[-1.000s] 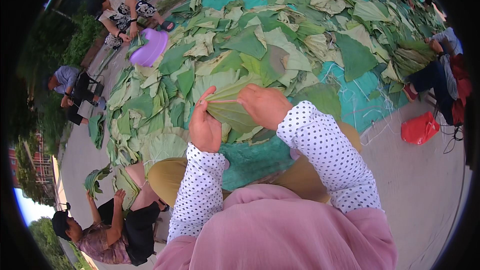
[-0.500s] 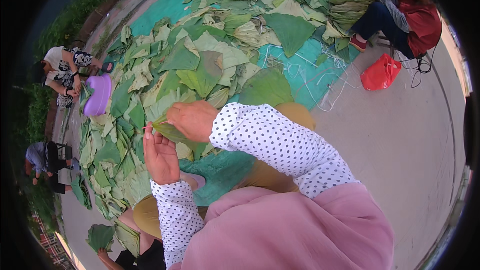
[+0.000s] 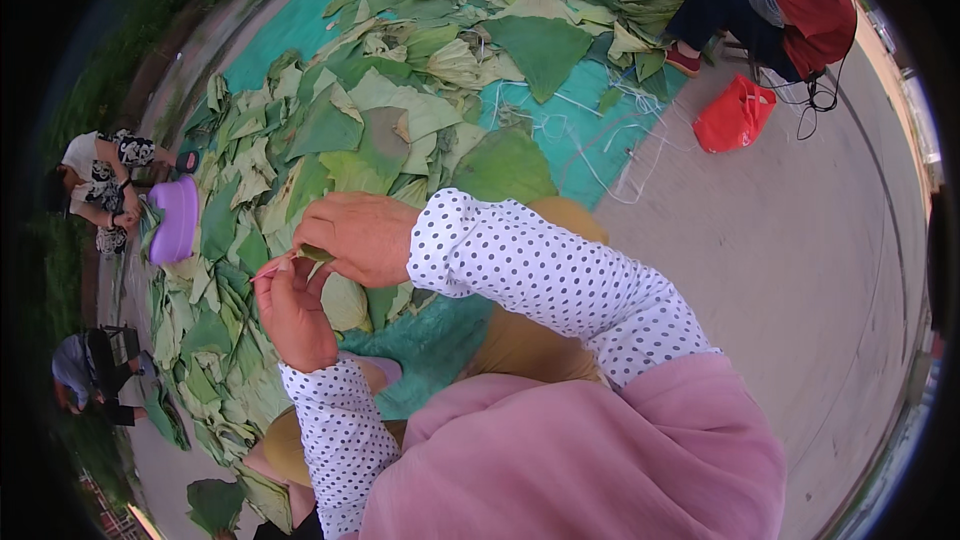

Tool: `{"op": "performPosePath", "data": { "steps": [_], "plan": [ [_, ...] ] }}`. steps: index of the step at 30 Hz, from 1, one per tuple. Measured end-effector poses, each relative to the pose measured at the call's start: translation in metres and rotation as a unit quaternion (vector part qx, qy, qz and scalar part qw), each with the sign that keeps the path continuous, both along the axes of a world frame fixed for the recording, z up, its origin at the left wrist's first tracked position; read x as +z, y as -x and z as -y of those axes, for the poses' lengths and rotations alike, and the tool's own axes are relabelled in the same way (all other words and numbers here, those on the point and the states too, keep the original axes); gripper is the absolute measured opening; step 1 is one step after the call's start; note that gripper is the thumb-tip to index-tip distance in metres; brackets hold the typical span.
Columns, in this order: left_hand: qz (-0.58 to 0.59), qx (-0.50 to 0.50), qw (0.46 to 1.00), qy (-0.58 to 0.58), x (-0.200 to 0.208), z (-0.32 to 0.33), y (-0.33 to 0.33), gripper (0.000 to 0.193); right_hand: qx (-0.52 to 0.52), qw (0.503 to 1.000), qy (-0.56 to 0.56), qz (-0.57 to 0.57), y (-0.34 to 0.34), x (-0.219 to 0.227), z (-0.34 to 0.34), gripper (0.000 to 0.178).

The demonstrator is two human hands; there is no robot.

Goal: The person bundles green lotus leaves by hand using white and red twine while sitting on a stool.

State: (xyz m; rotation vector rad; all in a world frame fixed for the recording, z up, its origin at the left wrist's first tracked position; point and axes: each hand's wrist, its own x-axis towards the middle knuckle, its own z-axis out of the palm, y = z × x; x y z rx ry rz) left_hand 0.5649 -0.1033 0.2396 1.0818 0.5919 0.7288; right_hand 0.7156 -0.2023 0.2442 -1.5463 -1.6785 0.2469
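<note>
Folded leaf (image 3: 316, 253) btwn L hand (image 3: 297, 315) & R hand (image 3: 360, 240), long axis crosswise

Nearest: pink cloth (image 3: 570, 460), then dotted sleeves (image 3: 560, 265) reaching fwd & left. L hand narrow, thumb + fingertips at a thin pink strip (image 3: 268, 269) poking out to the left. R hand closed over the leaf from above; hides most of it, so full outline: can't tell. Strip + leaf make approx. one line, low at left, rising slightly to right; L hand nearer the strip end, R hand nearer the leaf end, the two v. close together.

Beyond: teal sheet (image 3: 440, 352) w/ leaf pile (image 3: 330, 130). Farther: purple basin (image 3: 175, 220) at left, red bag (image 3: 735, 115) at upper right nr seated co-worker (image 3: 815, 25).
</note>
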Motion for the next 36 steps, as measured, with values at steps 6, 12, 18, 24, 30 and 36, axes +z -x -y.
{"op": "performPosePath", "data": {
  "steps": [6,12,18,24,30,36],
  "plan": [
    [0.049,0.043,0.998,0.014,0.009,-0.009,-0.001,0.015,-0.038,0.993,0.102,0.051,-0.078,-0.012,0.048,0.035],
    [0.084,0.052,0.994,0.052,-0.001,-0.022,0.009,0.014,-0.189,0.965,0.183,0.019,-0.163,-0.087,0.122,0.04],
    [0.077,0.06,0.993,0.069,-0.014,-0.014,0.021,0.012,-0.335,0.848,0.409,0.02,-0.174,-0.167,0.168,0.058],
    [0.074,0.064,0.992,0.085,-0.007,-0.007,0.036,0.01,-0.107,0.953,0.267,-0.099,-0.136,-0.065,0.082,0.053],
    [0.08,0.064,0.983,0.151,-0.014,0.025,0.033,0.01,0.112,0.948,0.192,-0.228,-0.003,-0.003,0.017,0.027],
    [-0.033,-0.008,0.987,0.155,-0.091,0.029,0.075,0.019,-0.04,0.978,0.191,-0.073,0.022,-0.024,0.011,0.008]
  ]
}}
